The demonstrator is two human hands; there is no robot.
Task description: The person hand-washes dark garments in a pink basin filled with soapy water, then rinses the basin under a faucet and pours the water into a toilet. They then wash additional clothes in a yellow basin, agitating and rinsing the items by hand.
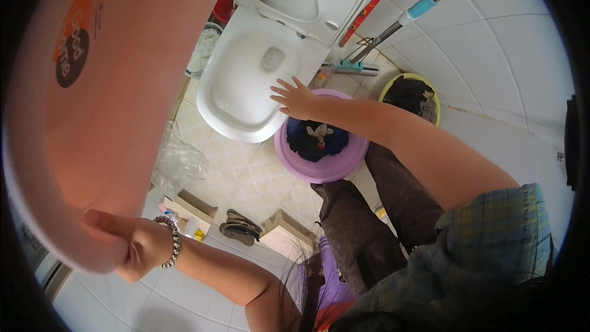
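My left hand [145, 244], with a beaded bracelet on its wrist, grips the rim of a large pink plastic basin [129, 101]. The basin is tilted up on its side and fills the left of the view; it bears a printed sticker. Bare and with fingers spread, my right hand [295, 99] is over the edge of a white squat toilet-like bowl, a ceramic toilet [221, 106] with its seat and lid raised [318, 27]. Below my right forearm a purple basin [318, 173] holds dark cloth and a pale piece of fabric [319, 134].
A yellow-green basin [435, 87] with dark cloth stands by the tiled wall. A mop [392, 30] leans beside the toilet. Left of it is a lined waste bin [205, 50]. Clear plastic [182, 161], slippers [239, 228] and a pale wooden box [286, 235] lie along the floor.
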